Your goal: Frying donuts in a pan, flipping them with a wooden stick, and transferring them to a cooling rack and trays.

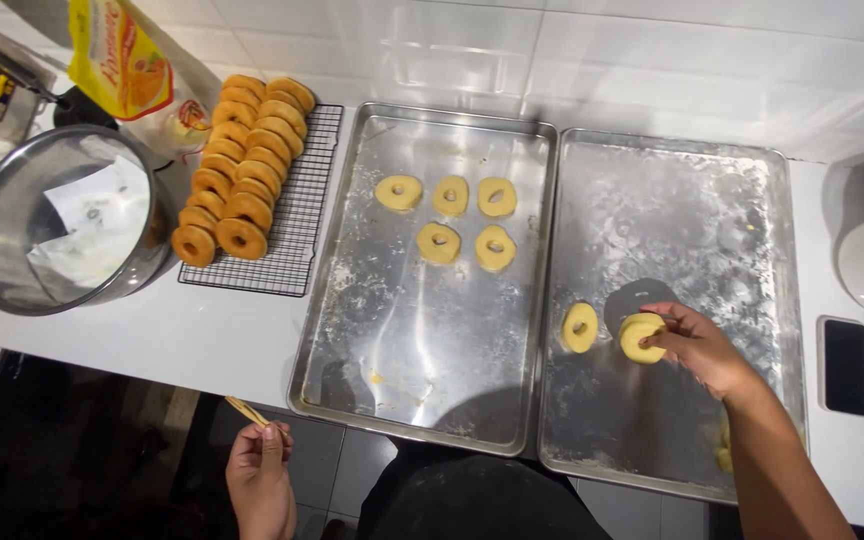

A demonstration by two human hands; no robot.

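My right hand (704,349) grips a raw dough ring (638,336) just above the right metal tray (672,210). A second raw ring (580,327) lies on that tray just left of it. My left hand (261,474) hangs below the counter edge and pinches thin wooden sticks (247,411). The left metal tray (382,340) carries several raw dough rings (440,243) near its far end.
Fried brown doughnuts (242,160) are stacked in rows on a black wire rack (297,230) at the left. A large steel bowl (12,220) with paper stands further left, with a yellow bag (117,60) behind it. A dark phone (845,365) lies at the right.
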